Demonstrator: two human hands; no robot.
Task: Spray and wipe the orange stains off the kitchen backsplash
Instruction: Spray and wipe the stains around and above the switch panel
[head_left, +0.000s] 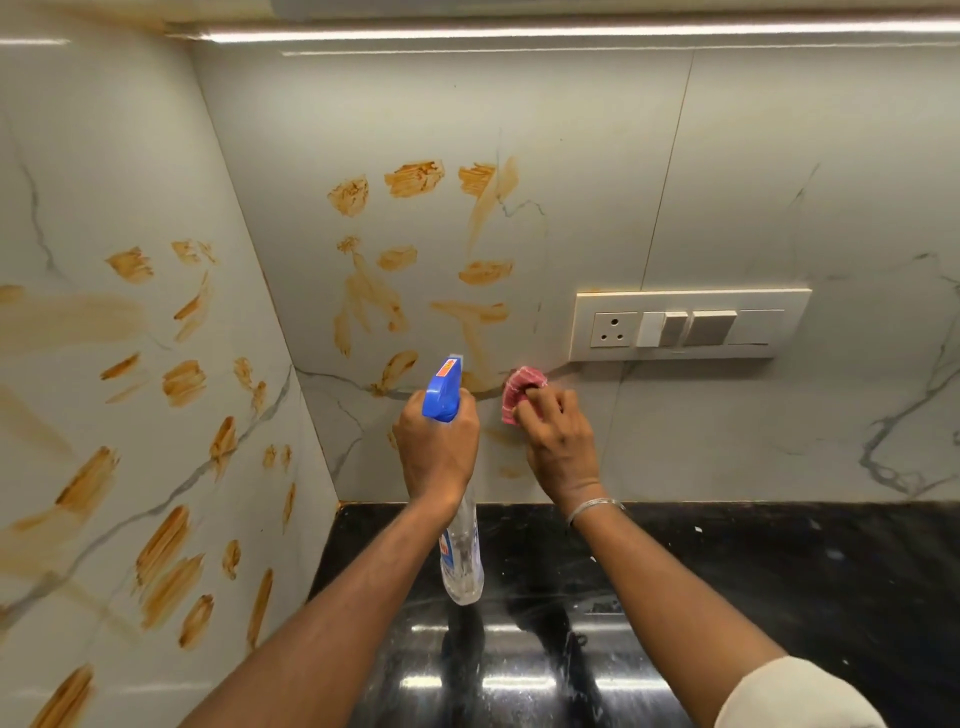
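From the head view, the spray bottle (460, 551) stands roughly upright over the black countertop (753, 571). Its blue nozzle head aims at the backsplash (675, 156) and its clear body hangs below the left hand (436, 447), whose fingers wrap the neck. The right hand (561, 436) pinches a bunched pink cloth (519, 392) against the wall, just beside the switch plate (685, 325). Orange stains (415, 179) smear both walls.
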